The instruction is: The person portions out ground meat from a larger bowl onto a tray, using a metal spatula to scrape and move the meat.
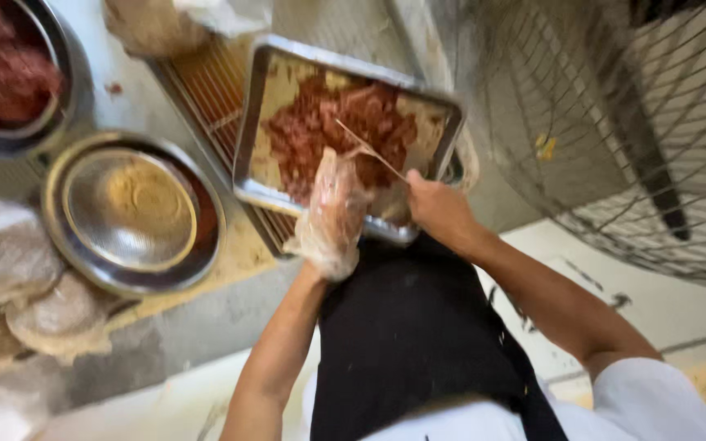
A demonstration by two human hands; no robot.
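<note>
While the right hand (pixel 439 208) pinches a thin wooden skewer (pixel 372 152), the left hand (pixel 332 216), in a crinkled clear plastic glove, closes on a piece of red meat (pixel 332 122).

The skewer slants up and away from the right hand, over a rectangular metal tray (pixel 259 122) just beyond both hands, heaped with moist, chopped meat. Under the tray lies a wire rack (pixel 210 90). Left of the left hand, on the grey surface (pixel 198 318), sits a round steel bowl (pixel 136 212) dusted with yellowish powder; beyond it, another bowl (pixel 67 90) holds red meat. Right of the right hand stands a wire fan guard (pixel 614 122). A black apron (pixel 418 335) hangs below the hands.
</note>
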